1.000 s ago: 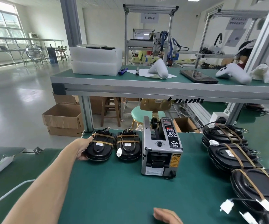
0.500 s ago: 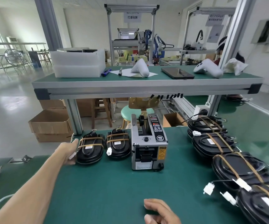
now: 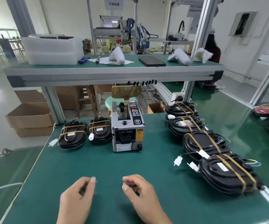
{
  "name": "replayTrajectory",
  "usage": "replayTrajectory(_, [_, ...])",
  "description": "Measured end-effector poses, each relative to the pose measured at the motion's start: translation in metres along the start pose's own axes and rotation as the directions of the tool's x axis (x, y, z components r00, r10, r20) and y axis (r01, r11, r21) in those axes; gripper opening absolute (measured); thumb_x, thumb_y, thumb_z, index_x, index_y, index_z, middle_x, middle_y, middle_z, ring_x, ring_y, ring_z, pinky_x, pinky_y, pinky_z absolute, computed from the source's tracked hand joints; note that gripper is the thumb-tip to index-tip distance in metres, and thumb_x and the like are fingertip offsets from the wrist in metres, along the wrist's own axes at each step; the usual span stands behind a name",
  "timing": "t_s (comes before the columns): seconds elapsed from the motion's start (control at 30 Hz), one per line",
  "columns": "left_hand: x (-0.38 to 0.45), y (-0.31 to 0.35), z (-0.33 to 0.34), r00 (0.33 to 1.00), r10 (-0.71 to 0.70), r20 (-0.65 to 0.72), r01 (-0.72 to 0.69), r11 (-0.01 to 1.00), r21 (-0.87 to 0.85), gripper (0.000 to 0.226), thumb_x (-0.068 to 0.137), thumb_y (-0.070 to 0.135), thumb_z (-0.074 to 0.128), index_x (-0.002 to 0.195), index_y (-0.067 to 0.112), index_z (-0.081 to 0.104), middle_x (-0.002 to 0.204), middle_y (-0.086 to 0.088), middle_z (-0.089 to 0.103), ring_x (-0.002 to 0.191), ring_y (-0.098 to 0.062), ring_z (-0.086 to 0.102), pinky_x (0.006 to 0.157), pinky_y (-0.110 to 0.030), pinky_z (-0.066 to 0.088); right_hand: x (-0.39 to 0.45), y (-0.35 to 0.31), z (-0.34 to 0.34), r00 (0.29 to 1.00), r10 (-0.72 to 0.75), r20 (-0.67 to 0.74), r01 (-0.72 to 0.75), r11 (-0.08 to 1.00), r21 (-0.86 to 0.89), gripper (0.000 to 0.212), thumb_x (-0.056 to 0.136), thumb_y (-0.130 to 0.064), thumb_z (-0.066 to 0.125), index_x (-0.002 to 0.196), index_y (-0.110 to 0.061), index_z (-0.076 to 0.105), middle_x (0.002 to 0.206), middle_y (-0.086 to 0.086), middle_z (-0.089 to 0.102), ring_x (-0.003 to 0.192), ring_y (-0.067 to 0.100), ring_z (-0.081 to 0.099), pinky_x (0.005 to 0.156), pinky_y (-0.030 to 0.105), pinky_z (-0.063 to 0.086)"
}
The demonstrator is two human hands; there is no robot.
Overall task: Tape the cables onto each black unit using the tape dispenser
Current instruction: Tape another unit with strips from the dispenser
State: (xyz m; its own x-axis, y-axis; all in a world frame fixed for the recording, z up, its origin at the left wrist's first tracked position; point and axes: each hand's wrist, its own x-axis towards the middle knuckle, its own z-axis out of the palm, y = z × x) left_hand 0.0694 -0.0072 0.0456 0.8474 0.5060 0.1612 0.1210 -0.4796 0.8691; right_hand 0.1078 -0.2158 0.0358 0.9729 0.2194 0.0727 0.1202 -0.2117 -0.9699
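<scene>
Closest to the person, well in front of the tape dispenser, both hands hang just over the green table; the left hand has its fingers loosely bent and holds nothing; the right hand is loosely bent too, and nothing shows in it, though both are a bit blurry. To the right of the tape dispenser a row of black units runs from near to far; the nearest black unit is in front and to the right of it, with brown tape bands across its top and white plugs on thin wires sticking out toward the middle; more units lie behind it, each partly on the next. These units look hard, smooth and maybe a bit heavy, so I think it is best to hold one by its two long sides with a firm grip; the wires look soft and floppy, so press them flat with a finger before the tape goes on; the plugs look small and easy to snag. The tape will be thin and sticky, so pinch it by one end at the dispenser's front slot. Just left of the tape dispenser sit two taped units, side by side; the far left one is near the table edge.
</scene>
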Motion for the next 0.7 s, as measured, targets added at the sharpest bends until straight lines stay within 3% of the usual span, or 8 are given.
replayTrajectory(0.1, [-0.042,-0.013,0.009,0.984,0.010,0.180,-0.014,1.000,0.022,0.040,0.095,0.013,0.078,0.059,0.028,0.071,0.044,0.000,0.059,0.041,-0.003,0.046,0.054,-0.015,0.044,-0.003,-0.001,-0.003,0.999,0.026,0.019,-0.026,0.999,0.023,0.014,0.096,-0.021,0.072,0.110,-0.021,0.077,0.109,-0.006,0.074,0.102,0.008,0.070,0.090,0.019,0.053])
replayTrajectory(0.2, [-0.053,-0.019,0.010,0.983,0.018,0.184,-0.021,1.000,0.017,0.037,0.096,0.016,0.079,0.061,0.024,0.070,0.049,-0.010,0.054,0.046,-0.009,0.041,0.052,-0.023,0.040,-0.013,-0.004,-0.009,0.992,0.124,0.005,-0.123,0.983,0.139,0.014,0.099,-0.019,0.070,0.110,-0.024,0.075,0.108,-0.003,0.077,0.101,0.015,0.072,0.092,0.026,0.057])
replayTrajectory(0.27, [-0.047,-0.019,0.010,0.987,-0.002,0.158,0.004,1.000,-0.014,0.036,0.100,0.021,0.074,0.064,0.022,0.070,0.049,-0.007,0.049,0.049,-0.012,0.039,0.053,-0.027,0.037,-0.028,-0.005,-0.019,0.971,0.227,-0.073,-0.196,0.935,0.296,0.016,0.100,-0.016,0.067,0.114,-0.023,0.073,0.107,0.000,0.078,0.099,0.017,0.076,0.086,0.029,0.059])
replayTrajectory(0.33, [-0.045,-0.020,0.011,0.991,-0.007,0.136,0.008,1.000,-0.007,0.036,0.102,0.025,0.072,0.066,0.021,0.069,0.049,0.000,0.045,0.049,-0.011,0.037,0.054,-0.027,0.035,-0.045,-0.004,-0.039,0.907,0.360,-0.218,-0.219,0.847,0.484,0.018,0.100,-0.015,0.066,0.117,-0.019,0.069,0.104,0.003,0.079,0.095,0.019,0.078,0.079,0.033,0.059])
replayTrajectory(0.4, [-0.048,-0.021,0.013,0.992,0.012,0.122,-0.015,1.000,0.022,0.035,0.100,0.025,0.073,0.066,0.020,0.068,0.048,0.005,0.042,0.047,-0.009,0.034,0.050,-0.024,0.033,-0.059,-0.002,-0.068,0.783,0.501,-0.369,-0.174,0.746,0.643,0.020,0.099,-0.016,0.066,0.119,-0.011,0.064,0.102,0.010,0.079,0.090,0.025,0.078,0.073,0.035,0.057])
replayTrajectory(0.47, [-0.051,-0.021,0.014,0.994,0.016,0.111,-0.021,0.999,0.046,0.036,0.099,0.024,0.075,0.065,0.018,0.068,0.047,0.008,0.038,0.047,-0.006,0.030,0.047,-0.020,0.028,-0.071,-0.004,-0.098,0.656,0.584,-0.479,-0.103,0.697,0.709,0.019,0.101,-0.023,0.066,0.112,-0.009,0.061,0.110,0.015,0.072,0.091,0.028,0.074,0.073,0.037,0.054])
replayTrajectory(0.53, [-0.051,-0.021,0.014,0.995,0.006,0.099,-0.013,0.998,0.065,0.036,0.099,0.024,0.075,0.064,0.016,0.067,0.048,0.008,0.036,0.047,-0.008,0.030,0.047,-0.019,0.026,-0.078,-0.009,-0.123,0.576,0.627,-0.524,-0.065,0.675,0.735,0.021,0.101,-0.032,0.065,0.101,-0.012,0.060,0.115,0.015,0.065,0.097,0.030,0.071,0.076,0.039,0.054])
replayTrajectory(0.7, [-0.052,-0.020,0.013,0.995,-0.002,0.096,-0.007,0.995,0.097,0.039,0.100,0.026,0.074,0.064,0.013,0.064,0.050,0.008,0.034,0.049,-0.008,0.028,0.047,-0.021,0.025,-0.076,-0.021,-0.157,0.546,0.691,-0.473,-0.037,0.584,0.811,0.046,0.095,-0.051,0.069,0.113,-0.012,0.054,0.118,0.012,0.066,0.103,0.028,0.073,0.087,0.044,0.055])
